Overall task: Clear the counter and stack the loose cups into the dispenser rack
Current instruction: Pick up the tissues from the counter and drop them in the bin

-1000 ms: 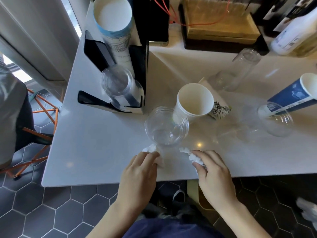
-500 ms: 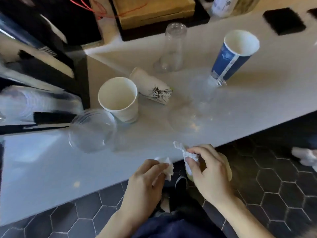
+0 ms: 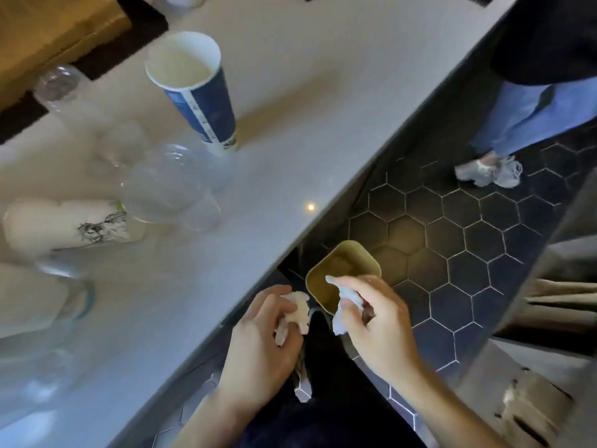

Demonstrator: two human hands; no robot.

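My left hand grips a crumpled white tissue just off the counter's front edge. My right hand pinches a second crumpled tissue over a small yellow bin on the floor. On the white counter stand a tall blue paper cup and clear plastic cups beside it. A white printed paper cup lies on its side at the left. Another clear cup lies near the back. The dispenser rack is out of frame.
A brown box on a black tray sits at the counter's back left. Another person's legs and shoes stand on the dark hexagon-tile floor at the right. Brown paper bags lie at the lower right.
Both hands have carried the tissues off the counter edge toward the bin below. The view swung right, so the rack and white upright cup left the frame.
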